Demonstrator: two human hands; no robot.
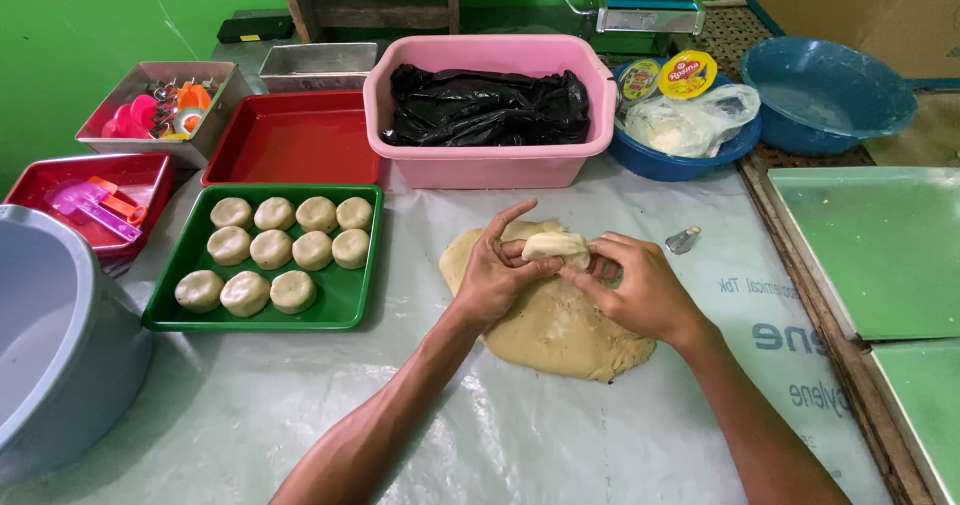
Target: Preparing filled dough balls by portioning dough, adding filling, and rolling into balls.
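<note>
Dough piece (556, 246) sits pinched between fingers of my left hand (495, 275) and right hand (640, 290), long axis running left to right, just above the big dough mass (560, 330) on the tabletop (300, 405).

there is one view only, from a camera worn on the person's head, so no second view shares any part of the scene. it looks forward and steeply down across a table covered in clear plastic sheet (560, 435), from the person's own side of it. both forearms enter from the bottom edge and meet near the middle of the frame, where the left hand (495, 270) and right hand (640, 285) sit close below the lens. the far side of the table lies toward the top, with a pink tub (490, 160) ahead and a green wall (70, 25) behind. a green tray (345, 300) lies left of centre, and a grey basin (60, 345) is cut off by the left edge.
</note>
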